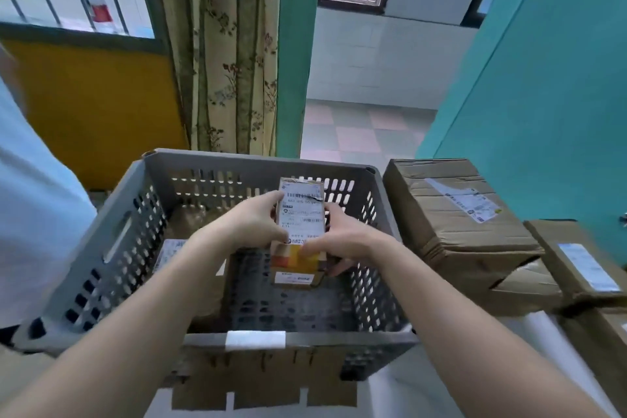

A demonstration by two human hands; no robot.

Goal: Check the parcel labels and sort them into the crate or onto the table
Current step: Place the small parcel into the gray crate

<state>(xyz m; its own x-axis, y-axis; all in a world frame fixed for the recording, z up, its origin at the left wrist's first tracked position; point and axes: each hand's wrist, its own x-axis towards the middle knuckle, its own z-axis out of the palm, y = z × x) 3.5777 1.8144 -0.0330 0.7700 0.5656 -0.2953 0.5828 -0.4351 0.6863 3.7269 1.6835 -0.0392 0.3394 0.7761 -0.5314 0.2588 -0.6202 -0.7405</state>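
Gripping a small parcel [300,234] from both sides, the left hand [252,224] curls round its left edge and the right hand [342,241] wraps its right edge and underside. The small parcel is held above the inside of the grey slotted crate [258,338], toward the crate's far right, with its white printed label [302,214] facing up; the print is too blurred to read. Its near end shows orange and yellow tape. Down inside the crate, at the left, lies another labelled parcel [171,253], partly hidden by the left forearm. Just right of the crate sits a large brown carton [454,224] with a label on top, and nearer on the right a flatter labelled carton [583,265], both on the white tabletop [424,394]. At the far left edge stands a person in a pale shirt [30,214].
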